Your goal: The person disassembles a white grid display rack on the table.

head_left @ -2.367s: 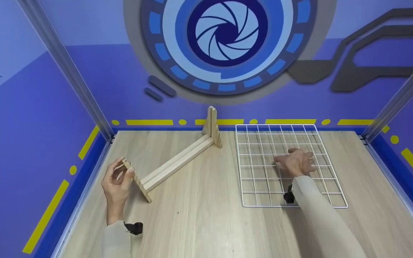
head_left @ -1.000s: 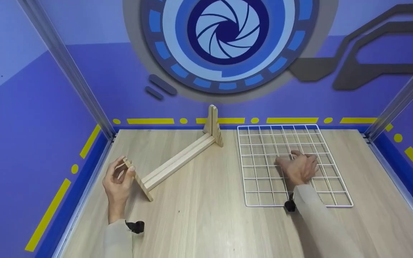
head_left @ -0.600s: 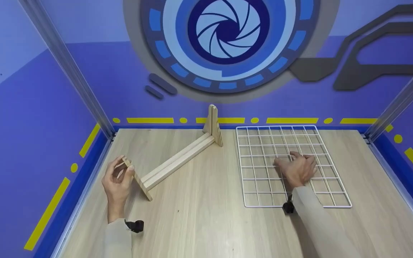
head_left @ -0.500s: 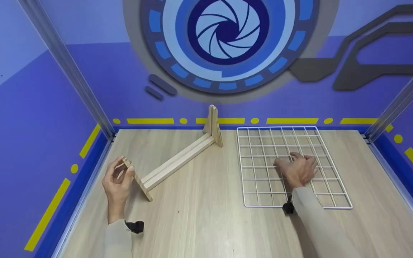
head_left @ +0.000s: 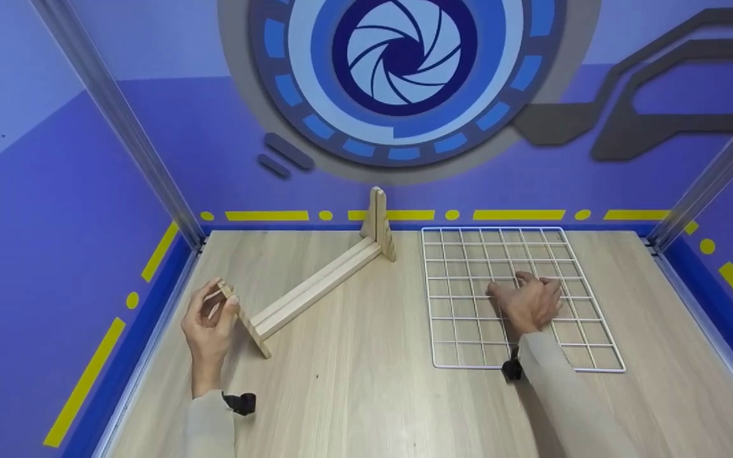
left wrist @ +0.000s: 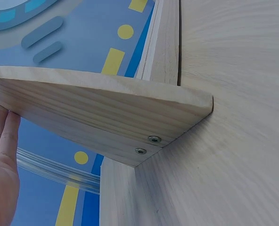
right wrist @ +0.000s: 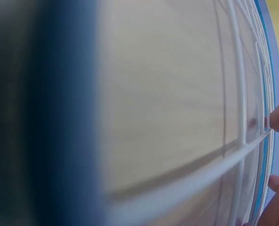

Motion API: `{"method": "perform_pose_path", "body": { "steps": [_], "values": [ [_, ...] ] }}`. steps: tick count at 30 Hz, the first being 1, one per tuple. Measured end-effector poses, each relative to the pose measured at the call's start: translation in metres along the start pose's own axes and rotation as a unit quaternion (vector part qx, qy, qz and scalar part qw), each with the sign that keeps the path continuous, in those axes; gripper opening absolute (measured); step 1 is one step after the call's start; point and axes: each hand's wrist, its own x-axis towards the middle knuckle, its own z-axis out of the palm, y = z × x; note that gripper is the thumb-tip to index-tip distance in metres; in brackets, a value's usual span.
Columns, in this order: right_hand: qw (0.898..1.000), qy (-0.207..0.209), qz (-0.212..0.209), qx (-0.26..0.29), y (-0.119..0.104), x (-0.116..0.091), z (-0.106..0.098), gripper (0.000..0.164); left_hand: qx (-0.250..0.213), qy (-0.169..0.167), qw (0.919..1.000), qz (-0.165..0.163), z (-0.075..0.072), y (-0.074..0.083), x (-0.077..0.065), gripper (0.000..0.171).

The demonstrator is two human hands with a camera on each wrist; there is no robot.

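My left hand [head_left: 207,331] pinches the top of a wooden end panel between thumb and fingers. That panel [left wrist: 130,108] leans on its lower edge in the left wrist view, two metal screw heads near its base. A grooved wooden rail [head_left: 319,289] joins it to a second upright [head_left: 377,222] at the back, making one stand. To the right, my right hand [head_left: 529,302] grips the middle wires of a white wire grid panel [head_left: 462,296], fingers bent down onto them. In the right wrist view the grid's wires [right wrist: 242,84] run close over the wood, with shadows beneath.
The light wood tabletop [head_left: 354,401] is bounded by a blue printed back wall [head_left: 315,191] and side walls, with metal corner posts [head_left: 118,121] left and right. The far upright stands close to the back wall.
The grid's far edge has dipped slightly toward the table in the last second. Over the longer span, my right hand has drawn back a little. My left hand and the wooden stand stay put.
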Motion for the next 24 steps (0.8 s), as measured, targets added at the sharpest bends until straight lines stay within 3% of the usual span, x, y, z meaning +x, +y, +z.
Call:
{"method": "perform_pose_path", "body": {
  "steps": [12,24],
  "values": [
    [1.0,0.008,-0.014,0.004,0.0017,0.0001,0.0,0.073,0.009,0.003,0.9998,-0.017,0.0005,0.0008,-0.0009,0.046],
    [1.0,-0.003,-0.023,0.002,0.003,0.0002,-0.0002,0.074,0.009,0.003,0.9999,-0.007,0.001,0.0004,-0.0016,0.047]
  ]
}}
